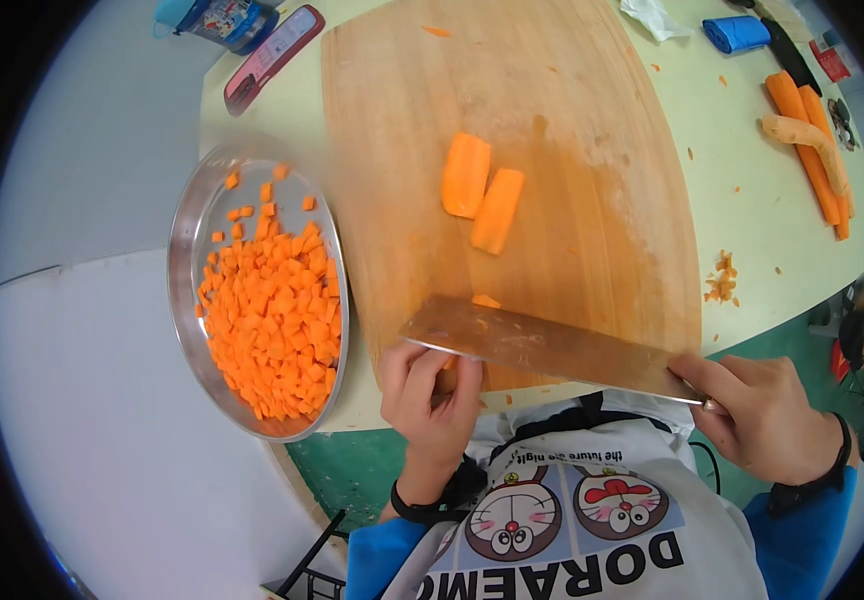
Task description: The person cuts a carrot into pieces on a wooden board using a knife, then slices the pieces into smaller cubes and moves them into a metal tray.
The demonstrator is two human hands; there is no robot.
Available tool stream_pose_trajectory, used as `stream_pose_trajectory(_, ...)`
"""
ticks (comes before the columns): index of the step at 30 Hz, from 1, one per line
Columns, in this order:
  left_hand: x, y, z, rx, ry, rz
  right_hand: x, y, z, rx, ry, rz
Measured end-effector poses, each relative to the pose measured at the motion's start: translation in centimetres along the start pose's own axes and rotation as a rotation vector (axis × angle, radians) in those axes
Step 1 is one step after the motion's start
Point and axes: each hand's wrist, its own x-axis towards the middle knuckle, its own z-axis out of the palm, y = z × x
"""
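Note:
My right hand (752, 410) is closed round the handle end of a wide-bladed cleaver (552, 348), its thumb and fingers against the blade's near end. The blade lies across the near part of a wooden cutting board (392, 120). My left hand (430, 400) is curled at the blade's far end, fingertips bent, holding a carrot piece (449, 364) that shows only as a bit of orange. A small carrot slice (486, 301) lies just past the blade. Farther up the board rest two thick carrot pieces, one on the left (466, 175) and one on the right (498, 211).
A round metal tray (180, 290) with many diced carrots (277, 310) stands left of the board. Several whole carrots (812, 150) lie at right, near a blue roll (736, 34) and peel scraps (722, 278). A red-rimmed phone-like object (274, 60) sits at the top left.

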Motion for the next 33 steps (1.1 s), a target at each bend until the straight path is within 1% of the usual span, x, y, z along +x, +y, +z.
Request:
stream_pose_trajectory(9,0.1,0.4,-0.2,0.005,-0.010,-0.032,0.2,0.3,-0.1,-0.010,-0.034,-0.033)
stream_pose_trajectory(22,-0.2,0.0,-0.3,0.012,-0.017,0.014,0.2,-0.1,-0.1,-0.013,-0.042,-0.012)
stream_pose_trajectory(24,-0.2,0.0,-0.3,0.008,-0.021,0.019,0.3,-0.1,-0.2,0.012,-0.098,0.023)
stream_pose_trajectory(31,0.5,0.6,-0.3,-0.016,-0.031,0.041,0.9,-0.4,-0.9,0.074,-0.170,0.074)
stream_pose_trajectory(33,0.6,0.6,-0.3,-0.006,-0.036,0.041,1.2,-0.4,-1.2,0.137,-0.194,0.105)
